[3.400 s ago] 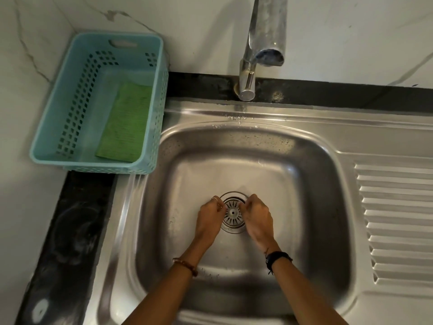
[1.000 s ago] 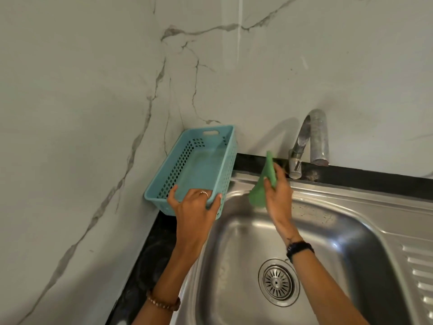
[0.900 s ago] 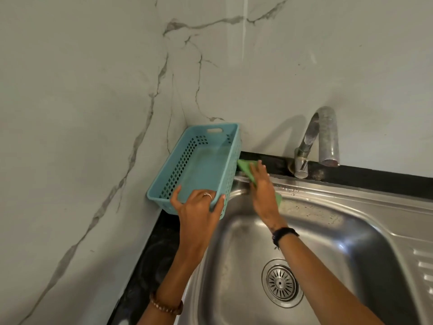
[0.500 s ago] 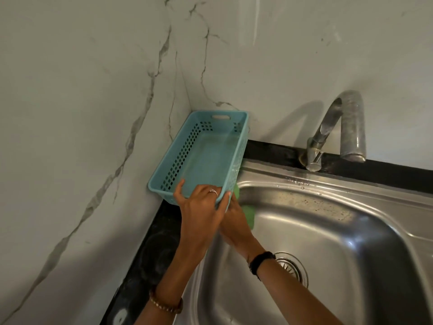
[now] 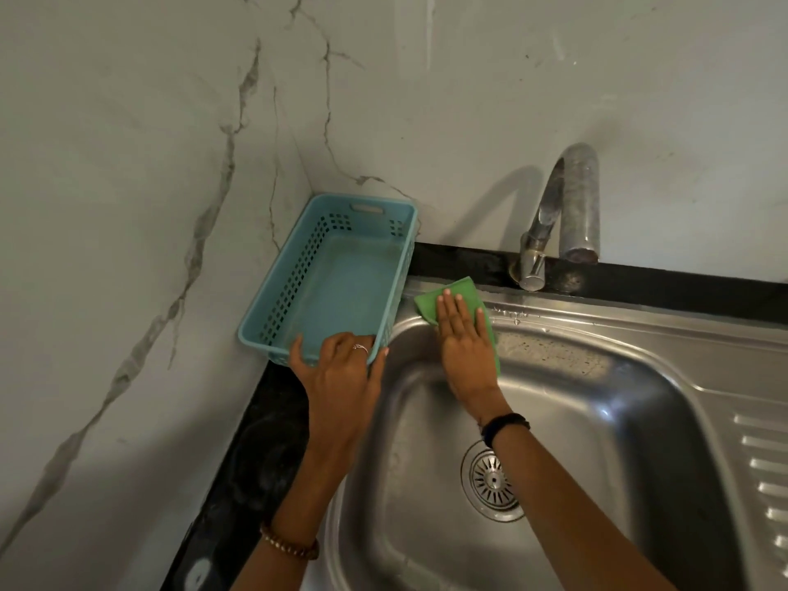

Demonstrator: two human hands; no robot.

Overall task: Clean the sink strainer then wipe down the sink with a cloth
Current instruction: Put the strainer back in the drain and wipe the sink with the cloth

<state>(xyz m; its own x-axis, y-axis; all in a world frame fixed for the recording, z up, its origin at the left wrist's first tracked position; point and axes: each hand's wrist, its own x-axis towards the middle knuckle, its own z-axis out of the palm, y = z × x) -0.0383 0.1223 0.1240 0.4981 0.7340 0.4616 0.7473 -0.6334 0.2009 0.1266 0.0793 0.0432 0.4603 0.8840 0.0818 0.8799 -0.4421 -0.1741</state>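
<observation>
Stainless steel fills the lower right, where one sink (image 5: 575, 403) is being wiped by a person whose two hands are in view. One green cloth (image 5: 452, 298) is pressed flat against the sink's rear left rim under the right hand (image 5: 467, 347), whose fingers (image 5: 458, 307) are held straight and together, spread on top of the fabric rather than curled around it. One turquoise plastic basket (image 5: 337, 275) is seen on the black tabletop (image 5: 256, 454) in the corner of the marble-patterned wall (image 5: 128, 164); its near edge is gripped by the left hand (image 5: 341, 377), thumb outside one corner and fingers hooked over the rim. Nothing is seen inside the basket. One sink strainer (image 5: 490, 484) is seated in the drain at the bottom of the basin, partly crossed by the right forearm and untouched by either hand. One curved metal tap (image 5: 571, 215) is mounted behind the basin, and water droplets are visible on the rim just beside the cloth. A dark band is worn on the right wrist, a beaded bracelet on the left, and a ring on one left finger.

Half a second earlier the cloth was held lower, tucked against the sink's left wall behind the left hand; it has since been carried up to the back corner. About three seconds ago both hands were at the strainer and the cloth lay in the basket.
</observation>
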